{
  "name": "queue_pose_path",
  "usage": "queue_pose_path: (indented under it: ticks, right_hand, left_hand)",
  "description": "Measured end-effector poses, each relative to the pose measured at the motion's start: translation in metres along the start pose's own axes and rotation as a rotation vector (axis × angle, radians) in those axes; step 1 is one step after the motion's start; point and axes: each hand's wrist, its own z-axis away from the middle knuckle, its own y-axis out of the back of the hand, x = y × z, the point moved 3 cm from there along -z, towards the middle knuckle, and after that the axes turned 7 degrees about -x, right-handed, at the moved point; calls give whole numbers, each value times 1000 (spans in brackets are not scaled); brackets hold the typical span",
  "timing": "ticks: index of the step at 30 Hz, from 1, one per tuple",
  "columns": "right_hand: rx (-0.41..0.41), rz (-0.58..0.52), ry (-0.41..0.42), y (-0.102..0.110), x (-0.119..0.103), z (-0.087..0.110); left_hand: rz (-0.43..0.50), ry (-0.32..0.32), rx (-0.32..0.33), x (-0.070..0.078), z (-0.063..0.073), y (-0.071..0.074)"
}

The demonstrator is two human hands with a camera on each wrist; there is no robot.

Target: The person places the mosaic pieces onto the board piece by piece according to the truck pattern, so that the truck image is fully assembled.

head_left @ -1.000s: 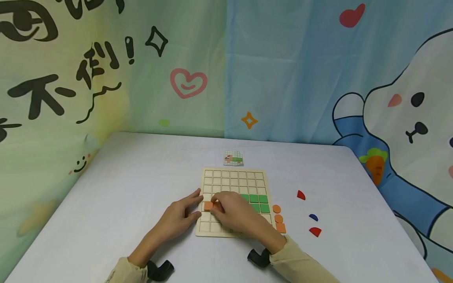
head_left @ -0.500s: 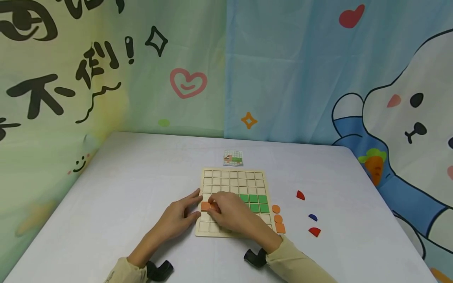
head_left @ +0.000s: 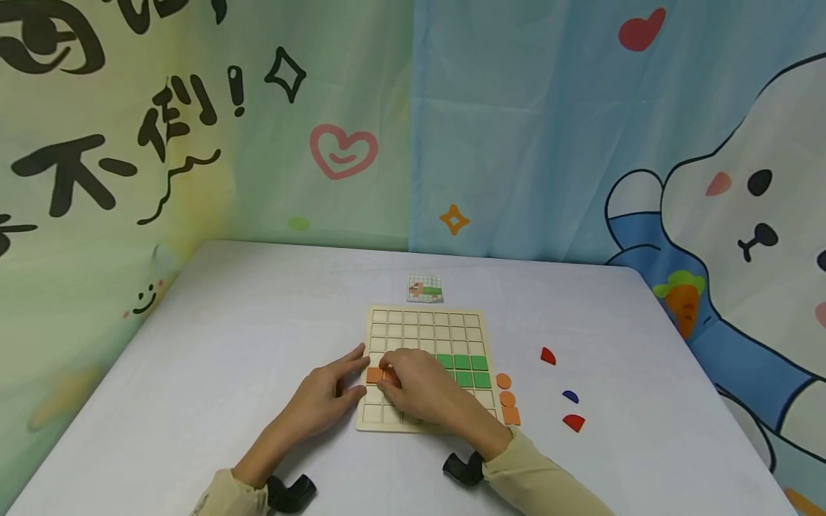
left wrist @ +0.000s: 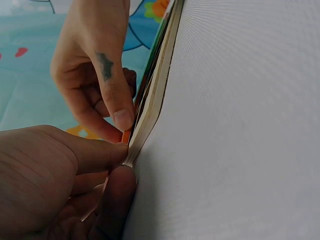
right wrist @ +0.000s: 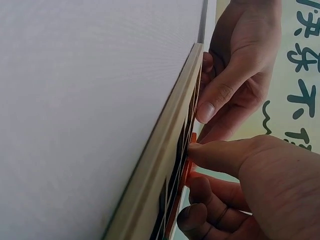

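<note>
A pale wooden grid board (head_left: 426, 319) lies on the white table. My left hand (head_left: 323, 398) rests at its left edge, thumb and index finger apart and touching the rim. With thumb and fingertips, my right hand (head_left: 422, 383) pinches an orange square tile (head_left: 388, 374) low over the board. Just left of it, another orange square (head_left: 374, 375) sits in the row's leftmost cell. Green square tiles (head_left: 462, 362) fill cells in two rows at the right, partly covered by the right hand. In the right wrist view, orange (right wrist: 193, 136) shows at the right thumb tip.
Two orange discs (head_left: 504, 381) and an orange square (head_left: 511, 416) lie along the board's right edge. Farther right are two red wedge pieces (head_left: 548, 356) and a blue half-round piece (head_left: 571, 395). A small picture card (head_left: 424, 288) lies behind the board.
My right hand has shifted slightly left, and the leftmost orange square has slid left toward the board's edge. The left hand stays nearly still.
</note>
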Motion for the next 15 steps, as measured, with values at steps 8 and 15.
queue_pose_path:
  ticks: [8, 15]
  right_hand:
    - [-11, -7, -8, 0, 0, -1]
    - [11, -40, -9, 3, 3, 4]
  left_hand:
    - [3, -4, 0, 0, -1, 0]
    - [-16, 15, 0, -2, -2, -2]
